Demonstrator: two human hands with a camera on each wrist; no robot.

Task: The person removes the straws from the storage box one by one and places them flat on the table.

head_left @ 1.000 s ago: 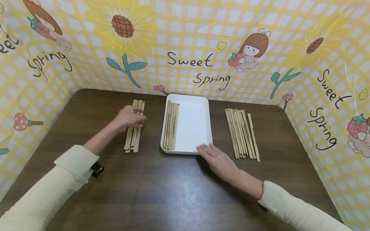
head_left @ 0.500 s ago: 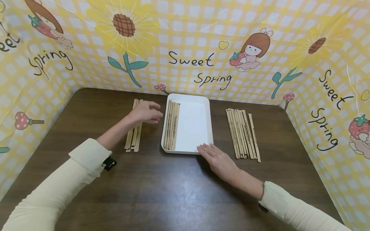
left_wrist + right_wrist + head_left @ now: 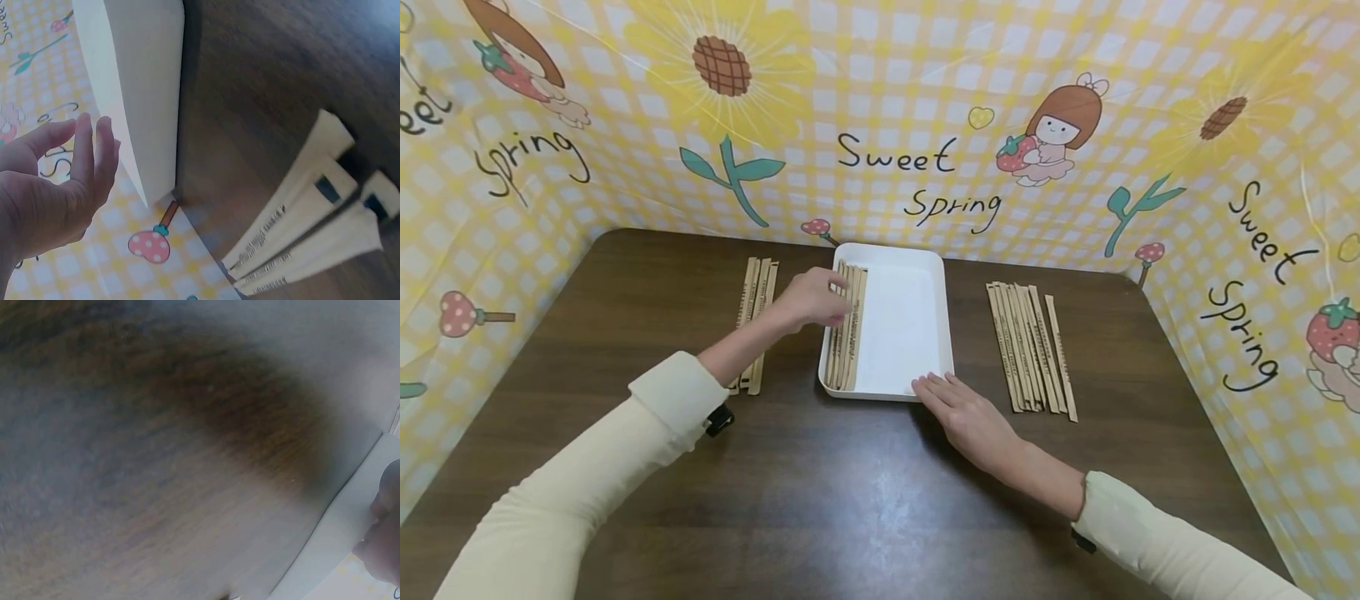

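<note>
A white rectangular tray (image 3: 904, 333) lies on the table, with several thin brown paper-wrapped sticks (image 3: 852, 350) side by side along its left side. Over the upper part of these hovers my left hand (image 3: 812, 297), its fingers loosely bent; in the left wrist view I see nothing between thumb and fingertips. The fingers of my right hand (image 3: 964, 417), fairly straight, rest on the tray's near right corner. Left of the tray is a small group of similar wrapped sticks (image 3: 765, 292), partly hidden by my left forearm. Their printed ends (image 3: 300, 212) show in the left wrist view.
To the right of the tray lies another group of wrapped sticks (image 3: 1018, 350), with a single wrapped stick (image 3: 1060, 358) slightly apart. The dark wooden table (image 3: 865, 492) meets a yellow checked cloth (image 3: 895, 92) at the back and sides.
My left hand has moved right, from above the left group of sticks to above the sticks in the tray. My right hand stays at the tray's corner.
</note>
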